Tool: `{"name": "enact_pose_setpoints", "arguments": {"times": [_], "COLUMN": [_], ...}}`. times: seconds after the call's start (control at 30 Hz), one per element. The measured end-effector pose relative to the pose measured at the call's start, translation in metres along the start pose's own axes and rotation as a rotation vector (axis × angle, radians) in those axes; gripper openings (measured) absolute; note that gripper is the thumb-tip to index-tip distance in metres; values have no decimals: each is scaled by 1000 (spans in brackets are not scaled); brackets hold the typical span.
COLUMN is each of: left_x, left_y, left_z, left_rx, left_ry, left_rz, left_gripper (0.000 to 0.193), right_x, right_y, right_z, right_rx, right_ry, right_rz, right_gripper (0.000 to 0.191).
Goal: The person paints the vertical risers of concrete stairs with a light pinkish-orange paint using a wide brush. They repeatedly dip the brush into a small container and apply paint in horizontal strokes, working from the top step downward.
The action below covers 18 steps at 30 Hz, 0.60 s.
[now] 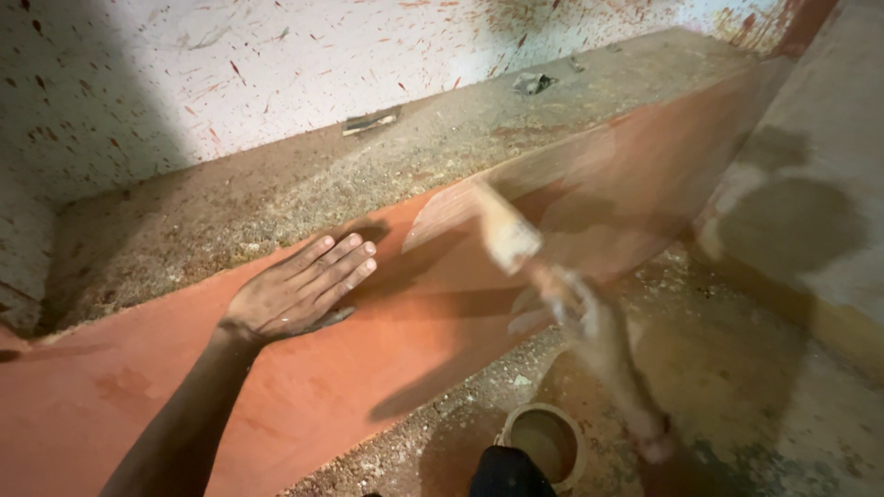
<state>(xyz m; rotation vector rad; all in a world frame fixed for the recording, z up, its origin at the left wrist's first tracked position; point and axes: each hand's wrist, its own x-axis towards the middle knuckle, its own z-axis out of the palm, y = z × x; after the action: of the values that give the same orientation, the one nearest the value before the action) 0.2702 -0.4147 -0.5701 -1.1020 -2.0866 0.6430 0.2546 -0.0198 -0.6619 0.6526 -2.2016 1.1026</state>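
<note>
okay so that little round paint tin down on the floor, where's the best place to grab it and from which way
Probably the rim of the round tin, from straight above. It stands upright with its mouth open and liquid inside, so a level lift by the rim should avoid spilling. The near side is partly hidden by something dark, and no handle shows.

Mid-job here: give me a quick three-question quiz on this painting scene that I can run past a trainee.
1. True or false: the left hand lies flat, fingers spread, on the red face of the ledge.
2. Which thing does the blurred right hand grip? A) a paintbrush B) a hammer C) a sponge
3. Fill in: on the floor, just below the right forearm, stands a small round ____ of brownish liquid.

Key: 1 true; 2 A; 3 tin. The bristles of the paintbrush point up at the red face; motion blur hides whether they touch it.
</note>
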Motion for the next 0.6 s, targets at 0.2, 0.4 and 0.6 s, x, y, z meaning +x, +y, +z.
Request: {"name": "enact_pose_setpoints", "arguments": {"times": [0.2,0.4,0.6], "left_x": [-4,0,1], "left_y": [1,2,3], "left_z": [-1,-2,-5], "left_rx": [47,91,152], "left_ry": [23,-25,-126], "left_rz": [-6,-6,7], "left_gripper": [70,72,76], "right_x": [-19,-1,21], "right_y": [-17,30,42], "right_z": [28,-9,-22], "right_rx": [-43,-7,-497], "right_ry": [-168,229,287], "right_rz": [179,24,387], "right_gripper": [45,43,36]}}
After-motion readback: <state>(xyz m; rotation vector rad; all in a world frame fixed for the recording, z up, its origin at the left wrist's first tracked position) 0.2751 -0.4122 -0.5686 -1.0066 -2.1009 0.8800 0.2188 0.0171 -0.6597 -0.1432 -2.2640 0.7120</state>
